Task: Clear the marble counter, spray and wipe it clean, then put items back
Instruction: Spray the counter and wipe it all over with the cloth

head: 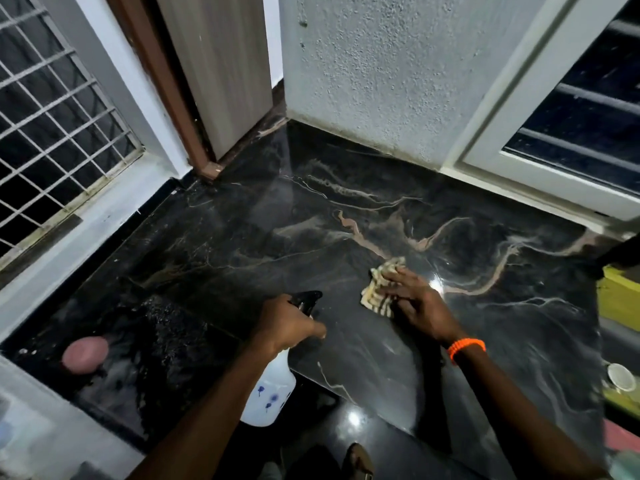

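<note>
The black marble counter (346, 216) with pale veins fills the middle of the head view. My left hand (287, 322) grips a white spray bottle (270, 393) by its black trigger head, nozzle pointing away over the counter. My right hand (412, 299), with an orange bead bracelet at the wrist, presses a crumpled striped cloth (377, 289) flat against the marble, its fingers spread over the cloth. Fine droplets speckle the counter's left part (166, 327).
A pink rounded object (85, 353) lies at the counter's left front edge. Grilled windows stand at left (52, 133) and right (588, 116), with a textured wall (398, 71) behind. A yellow object (620, 296) and a small white cup (621, 377) sit off the right edge.
</note>
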